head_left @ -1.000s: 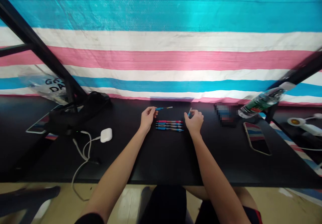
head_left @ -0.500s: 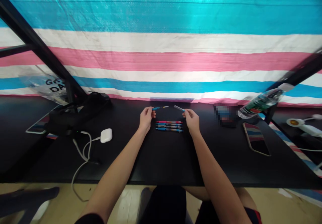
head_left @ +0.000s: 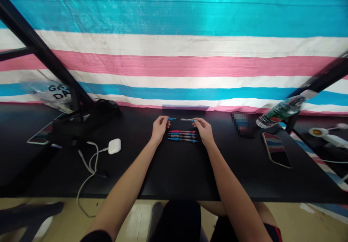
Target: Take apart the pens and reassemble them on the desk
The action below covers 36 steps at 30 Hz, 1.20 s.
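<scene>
Held level above the table, two parts of a blue pen meet end to end between my hands. My left hand is closed on the blue part, which has a thin dark refill reaching right. Pinched in my right hand is the clear barrel with a blue end. The refill's tip appears to be inside the barrel; a gap remains between the blue part and the barrel. Just below lie several pens in a neat stack of rows, a red pen at the far side and a blue pen nearest me.
To the left are a white earbud case, a white cable, a black strapped object and a phone. On the right stand a tilted water bottle and a phone. A striped sheet hangs behind the black table.
My hands have drawn closer together. The pen parts, apart and angled before, now line up, with the refill's tip at or in the clear barrel. The pens on the table stay put.
</scene>
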Each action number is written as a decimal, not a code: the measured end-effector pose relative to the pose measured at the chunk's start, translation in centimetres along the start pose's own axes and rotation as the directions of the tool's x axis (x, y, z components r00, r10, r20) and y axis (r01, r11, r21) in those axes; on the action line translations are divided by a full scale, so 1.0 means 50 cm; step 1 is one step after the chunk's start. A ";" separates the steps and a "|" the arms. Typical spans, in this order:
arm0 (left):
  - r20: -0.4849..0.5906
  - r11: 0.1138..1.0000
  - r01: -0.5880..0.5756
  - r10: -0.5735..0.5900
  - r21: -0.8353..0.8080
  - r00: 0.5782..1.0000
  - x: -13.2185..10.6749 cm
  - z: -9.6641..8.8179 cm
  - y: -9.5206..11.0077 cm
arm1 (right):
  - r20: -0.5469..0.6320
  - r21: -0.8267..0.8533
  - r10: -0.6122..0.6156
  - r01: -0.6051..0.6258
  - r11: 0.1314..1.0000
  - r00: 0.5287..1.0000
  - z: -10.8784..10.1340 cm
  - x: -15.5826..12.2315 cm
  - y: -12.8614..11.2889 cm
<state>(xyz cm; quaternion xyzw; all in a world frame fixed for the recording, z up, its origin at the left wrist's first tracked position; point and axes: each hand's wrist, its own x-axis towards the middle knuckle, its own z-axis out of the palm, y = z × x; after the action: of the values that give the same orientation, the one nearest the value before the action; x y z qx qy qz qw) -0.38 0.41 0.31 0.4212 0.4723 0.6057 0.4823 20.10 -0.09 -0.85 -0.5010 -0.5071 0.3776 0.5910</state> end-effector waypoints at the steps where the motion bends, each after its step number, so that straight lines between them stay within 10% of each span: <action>1: 0.001 1.000 -0.002 0.002 0.001 1.000 0.000 0.000 0.000 | -0.005 0.004 0.006 -0.006 1.000 1.000 0.000 0.000 -0.001; 36: 0.205 0.982 -0.074 0.038 0.175 0.978 -0.011 -0.001 0.014 | 0.025 0.038 0.113 -0.114 0.993 0.993 0.006 -0.006 -0.016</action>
<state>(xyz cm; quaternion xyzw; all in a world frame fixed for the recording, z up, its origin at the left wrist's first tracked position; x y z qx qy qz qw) -0.47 -0.20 0.94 0.5355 0.4625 0.5280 0.4697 19.69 -0.50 -0.13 -0.5131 -0.4770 0.4261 0.5724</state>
